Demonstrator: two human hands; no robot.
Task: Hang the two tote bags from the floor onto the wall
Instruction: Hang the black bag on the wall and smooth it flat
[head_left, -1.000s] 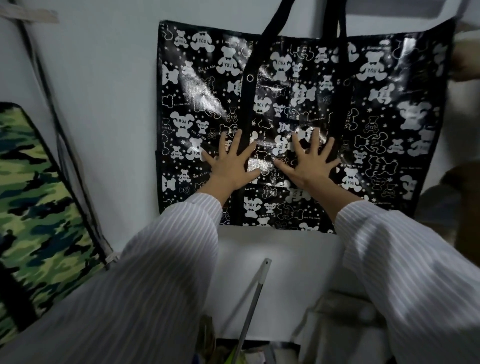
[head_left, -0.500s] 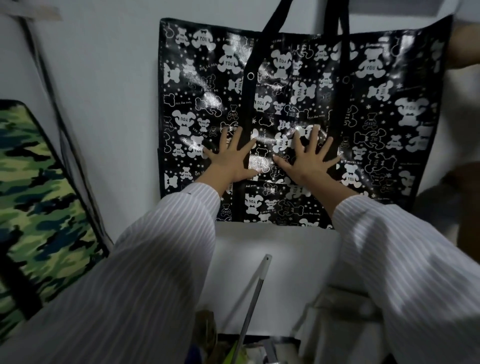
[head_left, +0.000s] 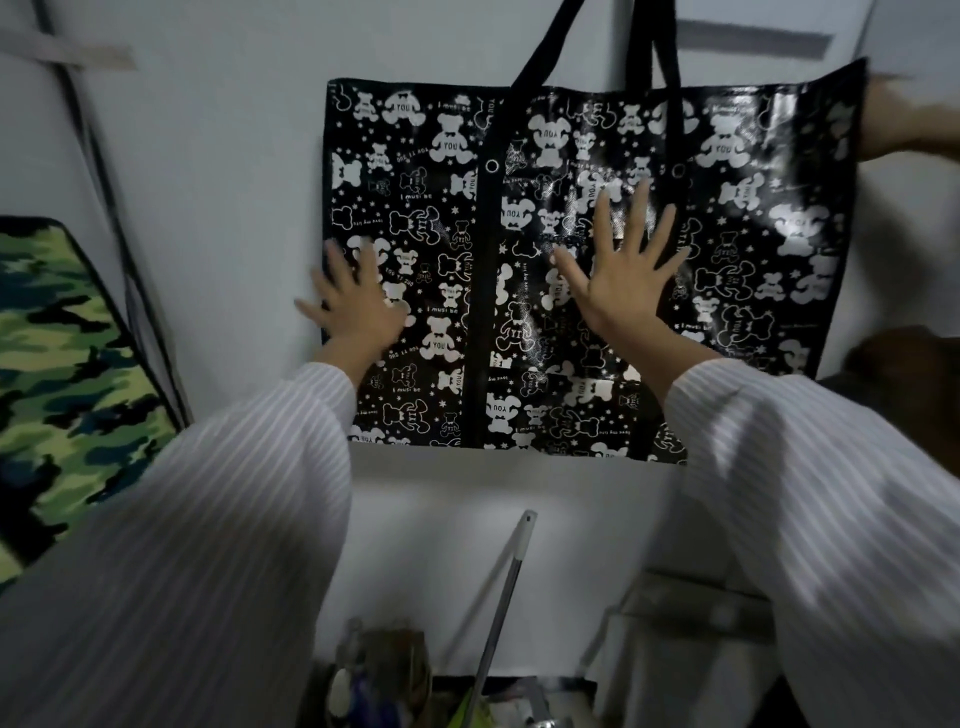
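Observation:
A large glossy black tote bag (head_left: 753, 223) printed with white teddy bears hangs flat against the white wall, its two black straps (head_left: 545, 47) running up out of view. My left hand (head_left: 358, 306), fingers spread, presses on the bag's lower left edge. My right hand (head_left: 623, 275) lies flat with spread fingers on the bag's middle. A second tote bag is not in sight.
A camouflage-patterned panel (head_left: 67, 374) leans at the left beside dark cables (head_left: 130, 260) on the wall. Below the bag a metal pole (head_left: 504, 597) slants up from cluttered items at the floor. A pale stool or frame (head_left: 691, 608) stands at the lower right.
Both hands have slid apart over the bag: my left hand moved out to the bag's left edge, my right hand shifted up and right. The view has tilted up a little.

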